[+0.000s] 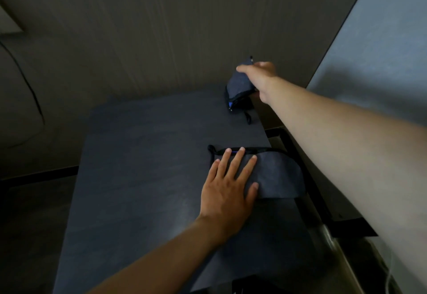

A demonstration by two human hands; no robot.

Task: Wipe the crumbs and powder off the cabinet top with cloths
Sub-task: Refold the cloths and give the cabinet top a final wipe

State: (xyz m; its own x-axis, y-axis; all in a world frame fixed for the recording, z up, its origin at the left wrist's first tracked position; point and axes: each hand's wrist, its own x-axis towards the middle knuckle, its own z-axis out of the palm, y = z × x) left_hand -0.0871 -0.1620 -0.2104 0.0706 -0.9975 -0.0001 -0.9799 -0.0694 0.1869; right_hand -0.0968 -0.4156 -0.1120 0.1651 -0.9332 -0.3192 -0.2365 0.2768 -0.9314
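Note:
The dark grey cabinet top (143,166) fills the middle of the head view. A dark blue-grey cloth (279,175) with a black edge lies flat near its right edge. My left hand (228,185) presses on that cloth's left part with straight, spread fingers. At the far right corner my right hand (258,74) grips a second dark cloth (238,88), bunched and lifted at its top, its lower end touching the surface. A black cord hangs from it. The scene is dim, and no crumbs or powder are discernible.
A brown wood-grain wall (161,27) stands right behind the cabinet. A pale grey panel (381,51) rises at the right. Black framing (307,178) and a gap run along the cabinet's right side. The floor drops away at the left.

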